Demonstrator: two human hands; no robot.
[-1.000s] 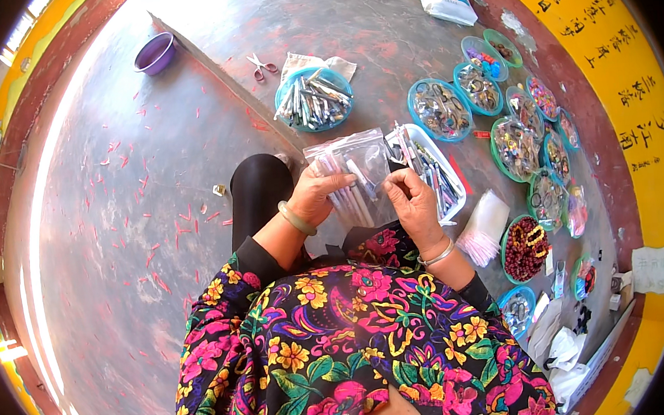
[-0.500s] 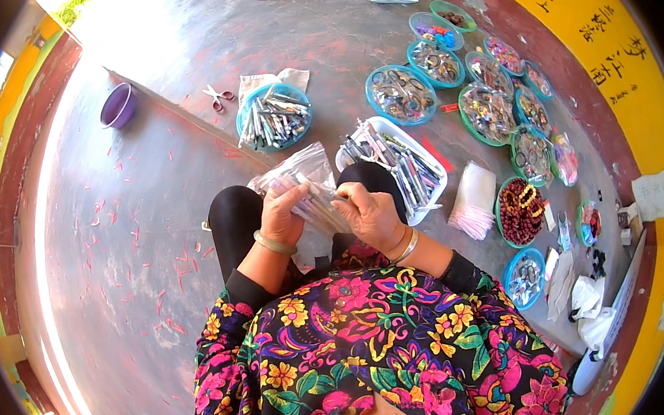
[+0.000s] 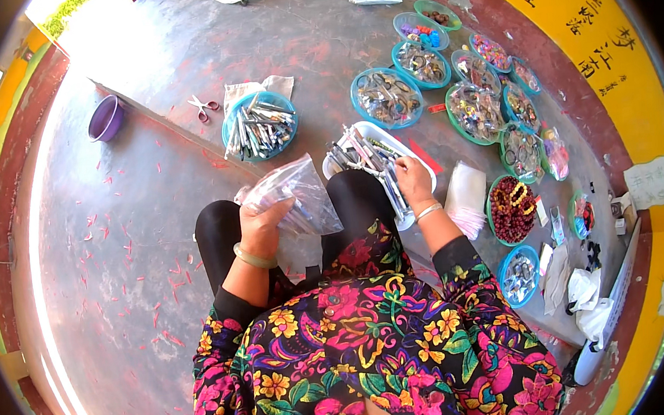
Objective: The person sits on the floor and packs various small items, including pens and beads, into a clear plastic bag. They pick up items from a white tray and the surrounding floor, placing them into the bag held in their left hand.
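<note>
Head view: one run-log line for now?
left grip: holds clear plastic bag | right grip: at right side of white tray, contact unclear | tray: pen-like sticks | scissors: on floor

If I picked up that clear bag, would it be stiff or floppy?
Probably floppy: the clear bag looks thin and wrinkled. It might feel slippery, since its plastic shines. It may sag too, as only the left hand holds it.

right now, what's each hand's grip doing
Left hand: closed on a clear plastic bag.
Right hand: at the white tray; cannot tell whether it is closed on anything.
</note>
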